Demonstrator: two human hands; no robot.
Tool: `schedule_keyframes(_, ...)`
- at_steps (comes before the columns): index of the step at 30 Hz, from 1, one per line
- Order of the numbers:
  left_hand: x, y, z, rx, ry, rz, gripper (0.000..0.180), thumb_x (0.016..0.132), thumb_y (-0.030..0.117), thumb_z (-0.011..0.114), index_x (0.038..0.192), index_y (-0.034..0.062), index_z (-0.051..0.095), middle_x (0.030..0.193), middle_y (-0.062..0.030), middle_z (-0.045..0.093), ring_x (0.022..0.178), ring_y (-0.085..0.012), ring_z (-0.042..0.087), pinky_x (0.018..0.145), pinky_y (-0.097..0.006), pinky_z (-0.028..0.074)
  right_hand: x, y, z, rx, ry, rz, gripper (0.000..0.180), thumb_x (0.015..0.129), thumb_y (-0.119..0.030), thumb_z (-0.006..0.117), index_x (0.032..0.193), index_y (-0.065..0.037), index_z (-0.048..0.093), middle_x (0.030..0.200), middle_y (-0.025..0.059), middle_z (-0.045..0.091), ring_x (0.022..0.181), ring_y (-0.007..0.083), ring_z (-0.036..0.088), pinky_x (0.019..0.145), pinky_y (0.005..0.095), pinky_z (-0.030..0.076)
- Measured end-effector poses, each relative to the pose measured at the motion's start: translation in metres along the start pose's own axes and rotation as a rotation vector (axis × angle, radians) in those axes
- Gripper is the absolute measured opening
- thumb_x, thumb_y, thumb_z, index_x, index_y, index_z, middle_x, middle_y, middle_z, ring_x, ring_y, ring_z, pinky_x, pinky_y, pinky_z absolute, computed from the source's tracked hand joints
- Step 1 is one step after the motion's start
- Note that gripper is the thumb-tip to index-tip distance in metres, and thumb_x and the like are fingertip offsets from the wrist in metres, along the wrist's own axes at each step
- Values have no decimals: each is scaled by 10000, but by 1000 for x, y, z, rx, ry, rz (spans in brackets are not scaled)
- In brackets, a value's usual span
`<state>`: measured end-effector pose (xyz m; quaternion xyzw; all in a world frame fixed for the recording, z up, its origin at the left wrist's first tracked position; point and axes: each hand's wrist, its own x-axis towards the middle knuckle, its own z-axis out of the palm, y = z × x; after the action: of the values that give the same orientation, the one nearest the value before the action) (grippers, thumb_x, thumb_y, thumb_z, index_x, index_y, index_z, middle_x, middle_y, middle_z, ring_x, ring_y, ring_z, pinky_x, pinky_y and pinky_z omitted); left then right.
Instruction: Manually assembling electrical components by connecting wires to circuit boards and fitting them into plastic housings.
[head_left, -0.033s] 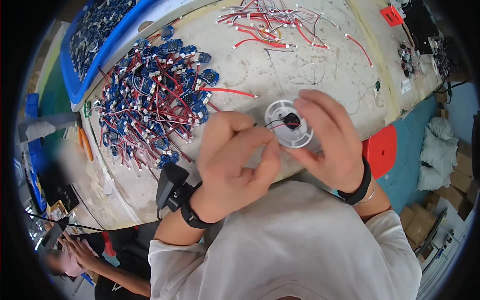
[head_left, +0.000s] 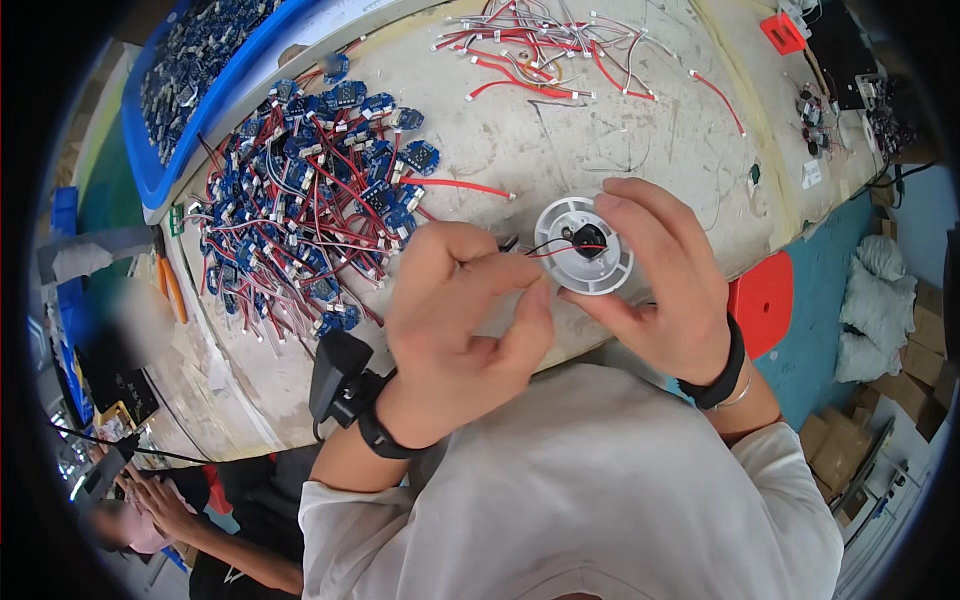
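Note:
My right hand (head_left: 660, 275) grips a white round plastic housing (head_left: 624, 262) by its rim, thumb below and fingers above. A small black part (head_left: 590, 241) sits at the middle of the housing. From it, thin red and black wires (head_left: 545, 247) run left to my left hand (head_left: 465, 320), whose thumb and forefinger are pinched on them. A small dark end sticks out above the left fingertips, too small to make out. To the left lies a heap of blue circuit boards (head_left: 345, 95) with red, white and black leads attached.
Loose red and white connector cables (head_left: 570, 45) lie at the far side of the worktable (head_left: 640, 150). A blue bin (head_left: 145, 150) of small parts stands far left, orange-handled pliers (head_left: 172, 285) nearer. A red stool (head_left: 765, 300) is beyond the right edge. Another person's arm (head_left: 225, 550) shows lower left.
The white housing has shifted slightly right in my right hand. My left hand has moved a little left, and more of the dark end above its fingertips shows.

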<state>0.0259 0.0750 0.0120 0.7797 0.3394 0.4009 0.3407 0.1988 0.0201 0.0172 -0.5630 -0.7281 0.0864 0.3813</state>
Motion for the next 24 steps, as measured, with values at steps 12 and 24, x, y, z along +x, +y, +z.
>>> schedule_keyframes(12, 17, -5, -8, -58, -113, 98, 279, 706, 37, 641, 984, 43, 621, 902, -94, 565, 782, -233, 534, 691, -343, 425, 10, 12, -17, 211, -39, 120, 558, 586, -81, 773, 1087, -18, 537, 1090, 165, 550, 1000, 320, 542, 843, 355, 451)
schedule_keyframes(24, -10, -3, -121, -672, 500, -368, 404, 796, 134, 617, 1157, 15, 484, 1051, -104, 553, 953, -213, 571, 824, -342, 474, -23, 26, -35, 296, -93, 101, 534, 767, -250, 672, 1168, 33, 461, 1172, 234, 471, 1025, 327, 496, 871, 417, 408)
